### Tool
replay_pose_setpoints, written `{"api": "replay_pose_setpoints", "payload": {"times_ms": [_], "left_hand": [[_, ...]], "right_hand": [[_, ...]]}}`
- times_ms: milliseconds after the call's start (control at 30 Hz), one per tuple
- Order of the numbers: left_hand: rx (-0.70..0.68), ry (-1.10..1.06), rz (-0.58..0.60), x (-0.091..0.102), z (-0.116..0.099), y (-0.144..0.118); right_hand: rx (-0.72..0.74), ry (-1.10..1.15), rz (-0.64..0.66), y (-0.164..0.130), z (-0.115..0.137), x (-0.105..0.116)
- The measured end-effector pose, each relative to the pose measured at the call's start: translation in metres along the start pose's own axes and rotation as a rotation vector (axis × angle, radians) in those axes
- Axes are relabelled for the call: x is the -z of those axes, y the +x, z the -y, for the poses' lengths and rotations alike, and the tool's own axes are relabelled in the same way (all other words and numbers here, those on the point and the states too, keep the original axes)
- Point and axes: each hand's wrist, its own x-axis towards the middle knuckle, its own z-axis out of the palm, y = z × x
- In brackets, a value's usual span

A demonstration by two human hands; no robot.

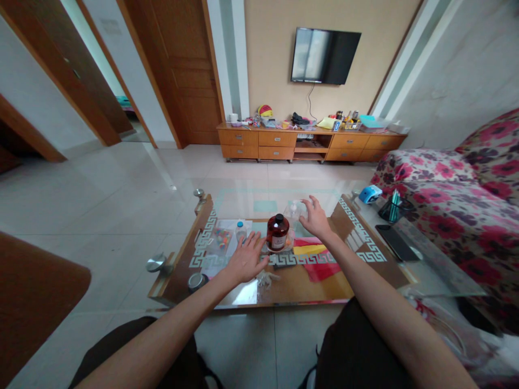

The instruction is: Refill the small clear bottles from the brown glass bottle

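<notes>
A brown bottle (pixel 278 231) with a black cap and a pale label stands on the glass coffee table (pixel 239 294), between my two hands. My left hand (pixel 246 260) is held low at its left side, fingers spread, with nothing in it. Just beyond those fingertips is a small clear bottle (pixel 240 231) with a blue cap, partly hidden by them. To the right, my right hand (pixel 317 217) is open, thumb and fingers apart. Its fingertips are close to a clear pump bottle (pixel 293 209); I cannot tell whether they touch it.
A dark round-lidded jar (pixel 197 281) is at the table's left front. On the right are a blue-and-white object (pixel 370 194), a mesh pen holder (pixel 394 208) and a black phone (pixel 392 243). Red and yellow cloth (pixel 314 250) shows beneath the glass. A flowered sofa (pixel 450 210) flanks the table.
</notes>
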Motion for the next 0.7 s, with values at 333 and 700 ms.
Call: {"api": "replay_pose_setpoints", "payload": {"times_ms": [333, 700], "left_hand": [[-0.006, 0.018, -0.006, -0.0002, -0.0008, -0.0003], [-0.006, -0.001, -0.005, 0.0008, -0.0004, -0.0005]], "right_hand": [[0.0, 0.012, -0.004, -0.0003, 0.0, 0.0003], [0.004, 0.013, -0.007, -0.0003, 0.0013, 0.0012]]}}
